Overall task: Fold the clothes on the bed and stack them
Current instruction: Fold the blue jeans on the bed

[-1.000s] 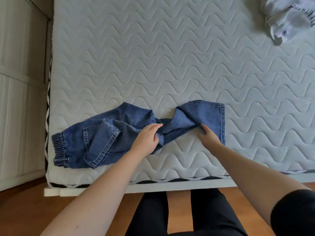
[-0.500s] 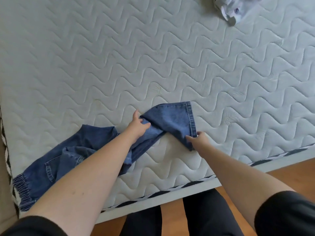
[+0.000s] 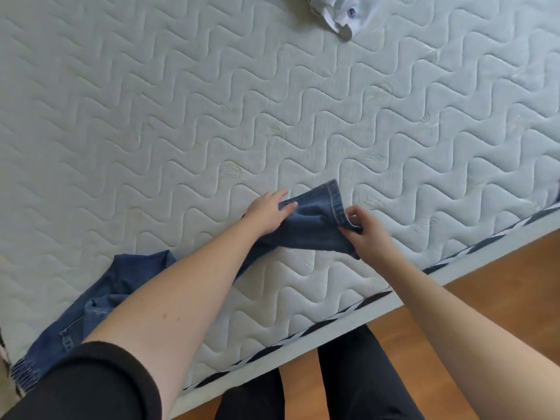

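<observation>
A pair of blue jeans [image 3: 315, 221] lies along the near edge of the white quilted mattress [image 3: 212, 116]. Its waistband end lies at the lower left, partly hidden under my left arm. The hem end of a leg is at the centre. My left hand [image 3: 268, 212] holds the far side of that leg, thumb over the denim. My right hand [image 3: 365, 230] pinches the hem on the near right side, fingers curled round the stitched edge. A crumpled white garment [image 3: 336, 13] lies at the top edge of the view.
The mattress edge with black-and-white piping [image 3: 303, 334] runs diagonally across the lower right. Beyond it is wooden floor [image 3: 500, 274], where my legs in dark trousers [image 3: 363, 383] stand against the bed.
Both hands have moved right along the jeans leg to its hem end. My right hand now pinches the hem instead of resting on the cloth. The view has swung left and tilted.
</observation>
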`<state>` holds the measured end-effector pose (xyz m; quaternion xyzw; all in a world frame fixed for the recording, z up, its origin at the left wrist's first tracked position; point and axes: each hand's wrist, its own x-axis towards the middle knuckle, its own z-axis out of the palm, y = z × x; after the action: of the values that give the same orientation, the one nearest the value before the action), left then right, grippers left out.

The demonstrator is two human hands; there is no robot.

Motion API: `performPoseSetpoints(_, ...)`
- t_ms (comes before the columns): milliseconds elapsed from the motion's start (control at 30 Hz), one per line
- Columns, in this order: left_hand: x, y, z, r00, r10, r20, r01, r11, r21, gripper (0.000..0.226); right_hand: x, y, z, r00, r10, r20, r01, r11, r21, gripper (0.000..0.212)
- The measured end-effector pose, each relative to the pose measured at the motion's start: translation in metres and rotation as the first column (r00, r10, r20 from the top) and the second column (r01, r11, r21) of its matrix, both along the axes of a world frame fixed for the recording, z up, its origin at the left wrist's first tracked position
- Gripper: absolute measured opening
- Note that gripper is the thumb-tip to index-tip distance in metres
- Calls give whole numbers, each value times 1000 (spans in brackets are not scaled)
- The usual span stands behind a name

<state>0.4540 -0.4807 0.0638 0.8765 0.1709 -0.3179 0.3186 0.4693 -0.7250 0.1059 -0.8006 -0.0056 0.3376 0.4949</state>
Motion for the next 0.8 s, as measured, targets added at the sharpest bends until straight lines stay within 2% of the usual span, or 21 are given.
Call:
performPoseSetpoints(100, 32, -37, 7, 974, -158, -162, 119, 966, -230, 62, 9, -31, 16, 1000, -11, 25, 11, 1000, 7, 18)
performPoseSetpoints(133, 41, -48, 11, 951, -218, -217, 156, 950, -271, 65, 12, -41, 18, 999, -28, 33, 28, 1000, 0, 19)
performPoseSetpoints(200, 57, -65, 16, 932, -234, -276, 136, 933, -332, 62, 18, -59, 19, 997, -53, 61, 56, 997, -52, 19)
performPoseSetpoints(267, 71, -76, 13, 967, -171, -190, 104, 943, -315, 45, 22, -72, 14, 995, -84, 60, 92, 984, -152, 19)
performPoseSetpoints(333, 83, -84, 11, 1000, -21, 10, 23, 971, -237, 30, 26, -81, 6, 996, -92, 9, 91, 958, -272, 18)
performPoseSetpoints(400, 95, -88, 11, 988, 76, 134, -44, 972, -231, 18, 30, -89, -5, 995, -66, -68, 43, 952, -302, 18)
performPoseSetpoints(500, 113, -96, 7, 988, -15, 155, 43, 983, -177, 18, 35, -98, -17, 960, -41, -278, -9, 984, -177, 12)
performPoseSetpoints(567, 125, -100, 4, 986, -15, 163, 38, 989, -141, 17, 38, -102, -26, 951, -5, -309, -44, 988, -150, 14)
performPoseSetpoints(667, 141, -99, -2, 983, -60, 176, 74, 995, -74, 21, 47, -106, -33, 924, -69, -376, 51, 997, -57, 21)
performPoseSetpoints(800, 161, -99, -11, 973, -125, 196, 134, 990, -33, 19, 71, -123, -36, 961, -93, -260, 58, 989, -137, 9)
